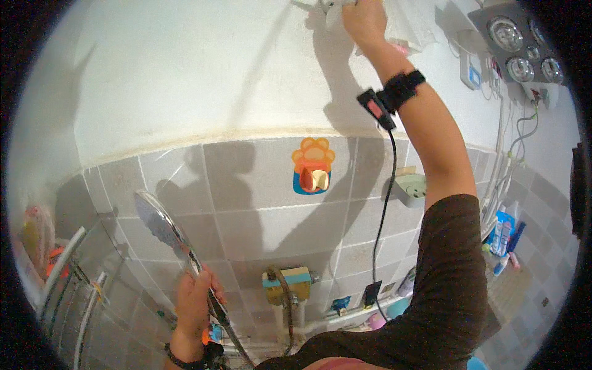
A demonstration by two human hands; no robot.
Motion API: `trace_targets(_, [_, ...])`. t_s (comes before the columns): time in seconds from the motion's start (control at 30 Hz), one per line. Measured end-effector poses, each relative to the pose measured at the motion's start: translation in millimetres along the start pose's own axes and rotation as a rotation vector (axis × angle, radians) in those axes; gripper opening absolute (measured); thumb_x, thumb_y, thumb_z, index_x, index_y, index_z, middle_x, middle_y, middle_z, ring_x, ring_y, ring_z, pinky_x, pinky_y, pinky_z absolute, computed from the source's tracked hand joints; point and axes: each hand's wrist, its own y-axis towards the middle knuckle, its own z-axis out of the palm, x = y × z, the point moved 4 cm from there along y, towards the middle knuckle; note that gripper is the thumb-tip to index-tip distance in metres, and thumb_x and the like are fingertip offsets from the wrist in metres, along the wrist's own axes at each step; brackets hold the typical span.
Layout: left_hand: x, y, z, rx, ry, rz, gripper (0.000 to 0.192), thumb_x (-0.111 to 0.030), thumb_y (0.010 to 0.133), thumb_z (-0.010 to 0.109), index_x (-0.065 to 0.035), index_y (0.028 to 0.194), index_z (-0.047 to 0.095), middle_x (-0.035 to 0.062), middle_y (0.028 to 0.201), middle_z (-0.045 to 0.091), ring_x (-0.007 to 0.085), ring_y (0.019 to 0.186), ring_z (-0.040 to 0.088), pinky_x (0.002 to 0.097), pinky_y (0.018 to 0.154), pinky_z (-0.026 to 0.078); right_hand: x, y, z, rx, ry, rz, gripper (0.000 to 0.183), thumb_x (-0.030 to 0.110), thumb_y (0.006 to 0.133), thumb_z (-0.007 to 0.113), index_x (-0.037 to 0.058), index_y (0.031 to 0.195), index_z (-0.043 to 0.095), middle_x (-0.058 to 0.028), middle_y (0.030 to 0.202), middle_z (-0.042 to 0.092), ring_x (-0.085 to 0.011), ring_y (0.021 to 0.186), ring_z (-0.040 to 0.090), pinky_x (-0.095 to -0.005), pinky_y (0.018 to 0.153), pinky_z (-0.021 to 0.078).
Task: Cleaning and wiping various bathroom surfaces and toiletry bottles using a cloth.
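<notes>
My left hand (196,298) grips the handle of a chrome shower head (162,222), whose spray face is turned to the left; its hose runs down towards the bottom of the view. My right arm reaches up along the wall, and my right hand (365,21) is at the top edge beside a white fitting (337,16); its fingers are mostly cut off or hidden. Between the arms, a shower head holder (315,179) sits on the tiles over an orange paw-shaped sticker (314,150). A mixer valve box (287,283) with a hose is lower on the wall.
A green soap dish (410,188) is on the wall behind my right arm. Metal rack bars (67,263) stand at the left. A ledge with bottles runs below. A heat lamp panel (520,44), cables and toiletries (502,233) are at the right. A black cable hangs from my right wrist.
</notes>
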Motion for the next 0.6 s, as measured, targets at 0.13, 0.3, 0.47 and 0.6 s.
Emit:
trace_targets(0.13, [3.5,-0.9,2.3,0.024,-0.038,-0.014,0.011,-0.019,0.089,0.045,-0.0076,0.091,0.044,0.0018,0.069,0.048,0.0112,0.054,0.049,0.0253,0.048,0.045,30.7,36.2,5.3,-0.059,-0.099,-0.456,0.021,0.004,0.066,0.053,0.0056,0.086,0.060,-0.0156,0.084,0.056,-0.0340,0.081,0.054,-0.0375,0.071,0.0437])
trace_targets(0.3, [7.3,0.8,6.6,0.041,-0.077,-0.017,0.010,-0.018,0.089,0.045,-0.0082,0.092,0.043,0.0018,0.069,0.047,0.0109,0.056,0.049,0.0253,0.049,0.045,6.6,21.3,70.0,0.441,-0.565,-0.786,0.013,0.013,0.071,0.051,0.0103,0.079,0.060,-0.0124,0.063,0.057,-0.0305,0.066,0.058,-0.0373,0.069,0.0451])
trace_targets(0.47, [7.2,-6.2,-1.6,0.031,-0.056,-0.005,0.012,-0.019,0.090,0.045,-0.0080,0.091,0.042,0.0017,0.069,0.046,0.0106,0.055,0.048,0.0251,0.049,0.045,39.1,-19.4,31.6,0.587,-0.468,-0.885,0.014,0.012,0.075,0.049,0.0082,0.083,0.059,-0.0115,0.062,0.057,-0.0289,0.065,0.058,-0.0386,0.069,0.0449])
trace_targets(0.6, [3.4,-4.8,1.0,0.012,-0.052,0.001,0.012,-0.019,0.090,0.045,-0.0079,0.091,0.042,0.0018,0.069,0.046,0.0106,0.055,0.048,0.0247,0.049,0.044,-4.0,33.1,9.9,0.170,-0.308,-0.320,0.037,0.017,0.078,0.051,0.0052,0.113,0.045,-0.0189,0.099,0.051,-0.0343,0.087,0.052,-0.0428,0.069,0.0443])
